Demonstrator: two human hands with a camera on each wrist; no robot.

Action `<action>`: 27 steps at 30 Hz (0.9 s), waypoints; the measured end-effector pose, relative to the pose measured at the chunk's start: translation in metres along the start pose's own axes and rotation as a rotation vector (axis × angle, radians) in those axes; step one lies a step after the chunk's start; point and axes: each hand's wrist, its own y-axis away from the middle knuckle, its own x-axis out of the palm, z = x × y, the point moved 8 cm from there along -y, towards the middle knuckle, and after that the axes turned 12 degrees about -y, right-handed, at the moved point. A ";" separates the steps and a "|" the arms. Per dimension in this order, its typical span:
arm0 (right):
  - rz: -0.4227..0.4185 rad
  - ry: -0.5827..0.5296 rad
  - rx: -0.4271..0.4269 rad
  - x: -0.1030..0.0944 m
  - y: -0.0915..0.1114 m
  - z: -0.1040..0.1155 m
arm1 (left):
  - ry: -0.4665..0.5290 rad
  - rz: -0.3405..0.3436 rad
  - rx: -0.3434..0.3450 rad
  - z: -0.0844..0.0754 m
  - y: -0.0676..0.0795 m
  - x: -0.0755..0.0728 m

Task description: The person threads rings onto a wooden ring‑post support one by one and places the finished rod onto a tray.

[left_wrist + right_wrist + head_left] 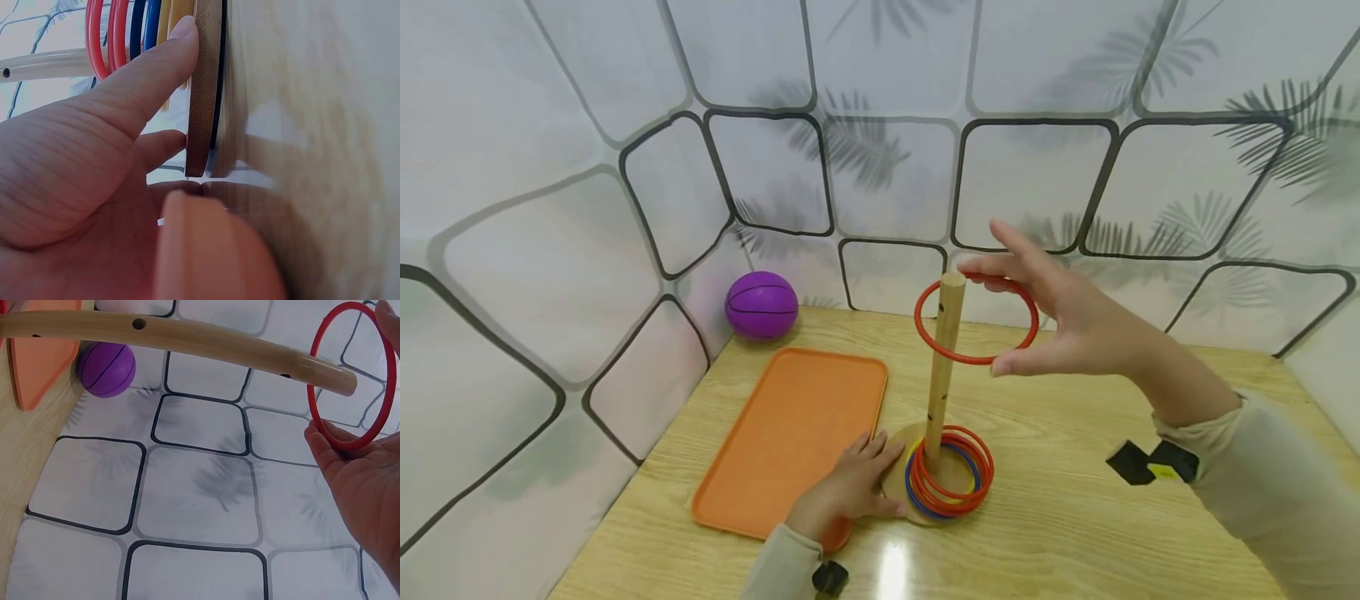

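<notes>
My right hand (1078,325) holds a red ring (977,361) between thumb and fingers, level around the top end of an upright wooden post (938,400). In the right wrist view, the tip of the post sticks out through the ring. Low around the post, several red, blue and yellow rings (983,492) lie stacked on a round wooden base (892,482). My left hand (850,487) rests at the left edge of this base, its fingers spread. In the left wrist view, the thumb (169,59) lies along the base's rim beside the stack.
An orange tray (797,425) lies on the wooden table (1090,467) left of the base, partly under my left forearm. A purple ball (762,305) sits in the back left corner. Patterned walls (887,175) rise behind the table and on its left side.
</notes>
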 end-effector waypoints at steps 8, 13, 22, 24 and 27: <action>-0.059 -0.061 0.095 0.010 0.018 -0.019 | 0.009 0.009 -0.009 0.001 -0.001 -0.001; -0.056 -0.054 0.132 0.022 0.034 -0.036 | 0.007 0.006 -0.003 0.000 0.000 -0.001; -0.114 -0.090 0.317 0.053 0.076 -0.076 | 0.000 0.005 -0.008 0.002 -0.001 0.002; -0.131 -0.113 0.333 0.059 0.083 -0.082 | 0.000 0.004 -0.006 0.002 -0.002 0.002; -0.154 -0.112 0.340 0.066 0.091 -0.090 | -0.007 0.001 -0.004 0.002 -0.003 0.002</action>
